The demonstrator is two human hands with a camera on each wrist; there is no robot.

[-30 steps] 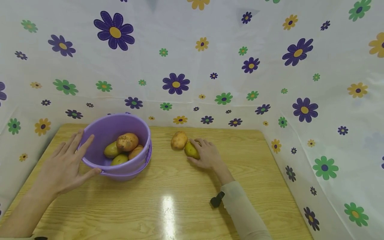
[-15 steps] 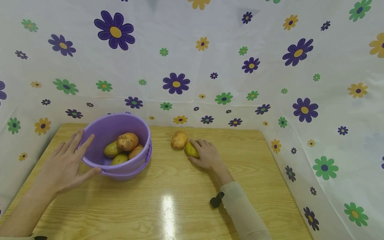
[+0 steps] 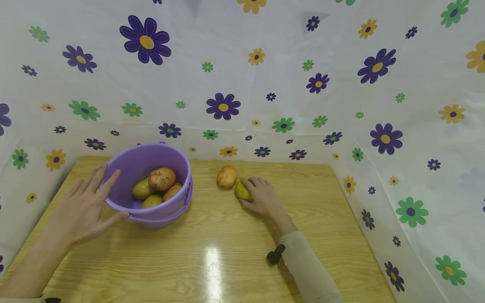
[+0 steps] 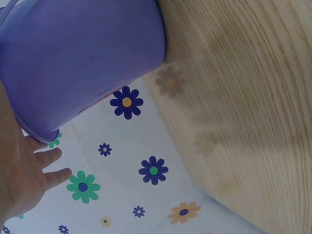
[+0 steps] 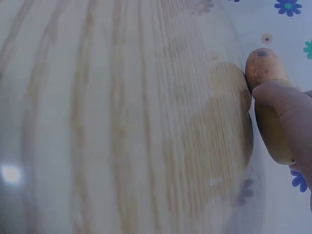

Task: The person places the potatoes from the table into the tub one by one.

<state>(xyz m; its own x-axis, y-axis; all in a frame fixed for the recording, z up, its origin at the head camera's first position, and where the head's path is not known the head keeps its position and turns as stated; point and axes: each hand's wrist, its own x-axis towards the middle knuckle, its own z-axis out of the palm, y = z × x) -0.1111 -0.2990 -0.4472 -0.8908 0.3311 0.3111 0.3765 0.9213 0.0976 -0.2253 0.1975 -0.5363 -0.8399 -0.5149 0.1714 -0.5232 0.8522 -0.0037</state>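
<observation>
A purple bucket (image 3: pixel 178 210) leans on the left side of the table, its mouth tipped toward me. My left hand (image 3: pixel 81 206) rests on its rim with spread fingers and the thumb along the front. Inside lie potatoes, the top one (image 3: pixel 162 179) brown and dirt-marked, and yellow-green pears, one (image 3: pixel 142 189) at the left. Toward the table's back, my right hand (image 3: pixel 262 195) grips another yellow-green pear (image 3: pixel 243 191) low over the wood. The right wrist view shows the thumb (image 5: pixel 282 100) across this pear (image 5: pixel 270 131). Just left of it sits a loose potato (image 3: pixel 227 176).
The wooden table (image 3: pixel 182 261) has a bright glare spot near its front. A white sheet with printed flowers (image 3: pixel 246 84) hangs behind the table and along its sides. The bucket's handle (image 3: pixel 187 194) hangs down along its right side.
</observation>
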